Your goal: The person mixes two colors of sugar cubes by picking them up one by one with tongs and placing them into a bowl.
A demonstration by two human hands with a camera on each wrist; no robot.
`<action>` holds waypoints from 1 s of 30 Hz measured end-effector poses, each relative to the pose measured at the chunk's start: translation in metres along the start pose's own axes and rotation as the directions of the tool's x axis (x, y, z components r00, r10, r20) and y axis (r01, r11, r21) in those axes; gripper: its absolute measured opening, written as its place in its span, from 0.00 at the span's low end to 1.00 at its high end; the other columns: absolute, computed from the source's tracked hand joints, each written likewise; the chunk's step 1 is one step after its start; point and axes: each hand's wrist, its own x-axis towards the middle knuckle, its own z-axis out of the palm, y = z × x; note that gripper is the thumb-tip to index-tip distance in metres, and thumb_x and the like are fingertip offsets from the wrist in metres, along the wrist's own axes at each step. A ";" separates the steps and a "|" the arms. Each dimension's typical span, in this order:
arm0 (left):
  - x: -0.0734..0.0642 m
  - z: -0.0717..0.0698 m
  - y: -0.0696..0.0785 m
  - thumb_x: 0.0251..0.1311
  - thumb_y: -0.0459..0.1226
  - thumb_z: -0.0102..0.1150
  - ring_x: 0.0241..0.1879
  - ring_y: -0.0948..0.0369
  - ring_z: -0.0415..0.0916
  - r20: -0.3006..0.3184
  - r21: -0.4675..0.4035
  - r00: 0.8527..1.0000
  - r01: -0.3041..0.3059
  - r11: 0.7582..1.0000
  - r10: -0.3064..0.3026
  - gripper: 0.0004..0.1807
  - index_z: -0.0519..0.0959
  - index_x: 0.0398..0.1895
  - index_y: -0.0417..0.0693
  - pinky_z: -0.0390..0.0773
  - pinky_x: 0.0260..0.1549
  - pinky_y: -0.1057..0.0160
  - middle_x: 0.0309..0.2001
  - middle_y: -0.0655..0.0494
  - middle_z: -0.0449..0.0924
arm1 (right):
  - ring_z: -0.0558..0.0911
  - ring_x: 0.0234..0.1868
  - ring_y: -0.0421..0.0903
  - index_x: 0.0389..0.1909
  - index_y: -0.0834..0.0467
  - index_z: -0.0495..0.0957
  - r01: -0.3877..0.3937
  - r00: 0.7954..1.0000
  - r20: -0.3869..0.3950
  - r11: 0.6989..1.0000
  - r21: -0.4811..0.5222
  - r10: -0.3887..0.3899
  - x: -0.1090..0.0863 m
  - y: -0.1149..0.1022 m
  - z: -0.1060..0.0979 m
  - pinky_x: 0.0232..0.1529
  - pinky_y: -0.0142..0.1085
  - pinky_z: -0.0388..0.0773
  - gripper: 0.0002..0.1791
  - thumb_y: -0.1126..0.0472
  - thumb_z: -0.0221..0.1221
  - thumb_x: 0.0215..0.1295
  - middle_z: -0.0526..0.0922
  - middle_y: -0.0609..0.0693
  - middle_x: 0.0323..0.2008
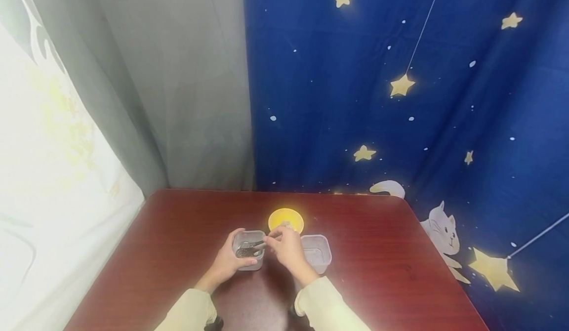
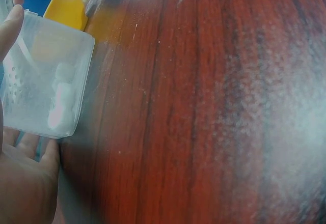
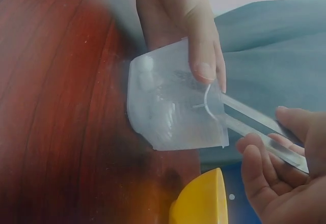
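My left hand [image 1: 225, 262] grips a clear plastic container [image 3: 168, 127] around its sides, thumb near the rim. Several small white lumps [image 2: 63, 99] show through its wall at the bottom; what they are I cannot tell. In my right hand [image 1: 291, 253] is a pair of metal tongs [image 3: 249, 113], pinched between thumb and fingers. Their perforated ends reach inside the container. Just beyond the right hand stands a yellow bowl [image 1: 273, 222] with something pale in it, partly hidden by that hand.
A second clear plastic container [image 1: 328, 257] stands to the right, behind the right wrist. Everything is on a dark red wooden table [image 1: 378, 252]. Grey and blue star-patterned curtains [image 1: 320, 99] hang behind it, and a white curtain [image 1: 53, 173] hangs along the left.
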 end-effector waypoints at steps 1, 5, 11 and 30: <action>0.000 0.000 0.000 0.34 0.41 0.83 0.54 0.51 0.73 0.000 -0.007 1.000 0.000 1.000 0.000 0.56 0.59 0.70 0.50 0.70 0.53 0.48 0.57 0.45 0.73 | 0.80 0.18 0.43 0.29 0.59 0.82 -0.001 1.000 -0.004 1.000 0.004 0.001 0.000 0.001 0.000 0.19 0.32 0.76 0.05 0.62 0.68 0.59 0.80 0.45 0.19; 0.001 0.000 0.000 0.34 0.41 0.83 0.53 0.51 0.73 -0.002 -0.011 1.000 -0.016 1.000 0.016 0.56 0.60 0.70 0.49 0.71 0.52 0.49 0.57 0.45 0.73 | 0.81 0.19 0.45 0.29 0.58 0.82 0.001 1.000 -0.021 0.999 0.049 0.000 -0.001 0.006 0.000 0.18 0.32 0.77 0.05 0.62 0.68 0.59 0.80 0.46 0.19; 0.002 0.001 0.001 0.34 0.40 0.83 0.49 0.54 0.75 -0.005 -0.025 1.000 -0.008 1.000 0.008 0.56 0.60 0.70 0.48 0.74 0.50 0.53 0.56 0.46 0.74 | 0.81 0.19 0.43 0.31 0.59 0.82 0.022 0.997 -0.077 0.994 0.108 -0.014 -0.003 0.009 -0.003 0.19 0.33 0.77 0.06 0.61 0.69 0.57 0.81 0.46 0.19; -0.001 0.000 0.002 0.33 0.42 0.83 0.54 0.50 0.71 -0.010 -0.008 1.000 0.019 1.000 -0.019 0.57 0.59 0.69 0.49 0.67 0.55 0.47 0.58 0.45 0.73 | 0.85 0.24 0.51 0.34 0.56 0.85 0.083 0.959 -0.281 0.969 0.232 -0.015 -0.007 -0.003 -0.027 0.25 0.35 0.81 0.07 0.59 0.70 0.56 0.85 0.52 0.22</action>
